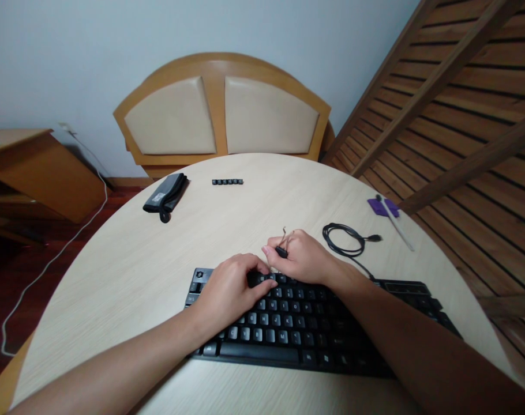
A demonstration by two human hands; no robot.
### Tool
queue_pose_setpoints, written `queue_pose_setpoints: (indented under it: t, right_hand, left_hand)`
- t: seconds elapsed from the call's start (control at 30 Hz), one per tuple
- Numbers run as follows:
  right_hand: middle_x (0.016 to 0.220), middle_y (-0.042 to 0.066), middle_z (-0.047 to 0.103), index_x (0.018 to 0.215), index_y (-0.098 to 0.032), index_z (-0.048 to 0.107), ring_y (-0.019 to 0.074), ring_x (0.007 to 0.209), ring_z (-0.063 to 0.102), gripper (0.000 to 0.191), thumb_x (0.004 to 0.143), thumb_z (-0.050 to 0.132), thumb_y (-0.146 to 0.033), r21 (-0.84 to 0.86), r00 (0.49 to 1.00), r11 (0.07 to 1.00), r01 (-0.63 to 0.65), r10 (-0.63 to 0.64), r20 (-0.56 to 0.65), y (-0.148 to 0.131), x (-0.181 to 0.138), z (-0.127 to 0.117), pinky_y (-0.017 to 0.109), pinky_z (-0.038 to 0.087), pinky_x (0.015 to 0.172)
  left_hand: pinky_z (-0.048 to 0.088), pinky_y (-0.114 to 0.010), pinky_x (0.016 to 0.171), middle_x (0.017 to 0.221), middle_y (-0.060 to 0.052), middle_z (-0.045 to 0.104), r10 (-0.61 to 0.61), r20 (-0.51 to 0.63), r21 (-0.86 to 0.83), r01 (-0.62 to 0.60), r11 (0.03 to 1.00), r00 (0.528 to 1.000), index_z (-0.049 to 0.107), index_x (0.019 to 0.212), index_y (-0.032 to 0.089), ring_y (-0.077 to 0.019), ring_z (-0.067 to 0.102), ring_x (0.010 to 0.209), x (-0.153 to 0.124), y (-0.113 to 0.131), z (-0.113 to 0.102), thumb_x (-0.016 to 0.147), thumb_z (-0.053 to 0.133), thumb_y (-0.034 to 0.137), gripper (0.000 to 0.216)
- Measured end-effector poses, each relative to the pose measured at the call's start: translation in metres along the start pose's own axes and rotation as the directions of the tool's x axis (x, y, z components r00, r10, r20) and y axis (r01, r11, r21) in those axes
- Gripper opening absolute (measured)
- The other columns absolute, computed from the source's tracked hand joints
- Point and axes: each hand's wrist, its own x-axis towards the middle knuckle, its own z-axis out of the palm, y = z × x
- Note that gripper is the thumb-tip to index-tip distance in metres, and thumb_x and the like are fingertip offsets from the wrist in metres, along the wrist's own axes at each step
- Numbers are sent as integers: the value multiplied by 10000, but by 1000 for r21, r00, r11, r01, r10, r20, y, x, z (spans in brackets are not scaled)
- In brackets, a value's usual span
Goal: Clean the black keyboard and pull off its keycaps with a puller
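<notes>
A black keyboard (262,351) lies on the round table, its back edge under both hands. My left hand (228,288) grips the keyboard at its back rows, the thumb on the keys and the index finger bent over the back edge; its other fingers are hidden. Just beyond it, my right hand (306,256) is closed on a small keycap puller (282,252) with a black body and two thin, hooked wire prongs pointing up and away. My right forearm crosses over the keyboard's right part and hides many keys there.
A row of several black keycaps (228,181) stands near the table's far side. Left of it lies a dark folded pouch (166,193). The coiled cable (344,249) is on the right, with a purple cloth (382,206) and a thin pale brush-like stick (398,227) beyond. A chair (221,104) stands behind.
</notes>
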Motion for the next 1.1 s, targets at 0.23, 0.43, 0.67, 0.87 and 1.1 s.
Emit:
queue_pose_setpoints:
  t: [0.23,0.43,0.67,0.87,1.1]
  right_hand:
    - [517,-50,442,608,-206,477,100,503,397,354,959,467,-255,-9,1000,1000,-29,29,-9,3,2,2,269,303,572]
    - [503,-61,388,610,-212,448,101,502,374,348,956,460,-250,10,1000,1000,-17,17,3,3,2,2,268,288,558]
    - [501,-56,425,613,-210,461,98,500,388,339,950,456,-246,33,1000,999,-16,15,25,0,2,0,266,296,557]
    - [498,-43,466,603,-211,463,104,516,431,362,961,452,-262,23,1000,999,-26,26,11,1,1,2,261,323,567]
    - [470,-42,538,665,-196,577,96,416,490,389,1000,430,-326,195,977,966,-170,192,-98,-1,-1,-1,236,371,508]
  left_hand:
    - [528,-396,934,1051,-14,761,98,32,6,-98,995,995,763,997,256,-227,696,1007,0,-1,-2,913,709,283,104]
    - [557,-401,876,984,-47,748,134,13,121,-134,983,991,761,1020,229,-238,702,939,-5,-3,1,949,659,313,150]
    - [577,-384,820,956,-48,743,165,-2,144,-163,976,986,750,1010,212,-231,715,883,-6,-2,3,962,635,287,145]
    - [583,-381,791,941,-53,730,214,-13,182,-208,961,977,737,1018,200,-229,710,853,-6,-4,4,976,614,285,156]
    - [570,-335,739,931,-29,730,247,-68,146,-236,961,967,688,1032,209,-197,706,814,-9,-4,2,1002,581,302,145]
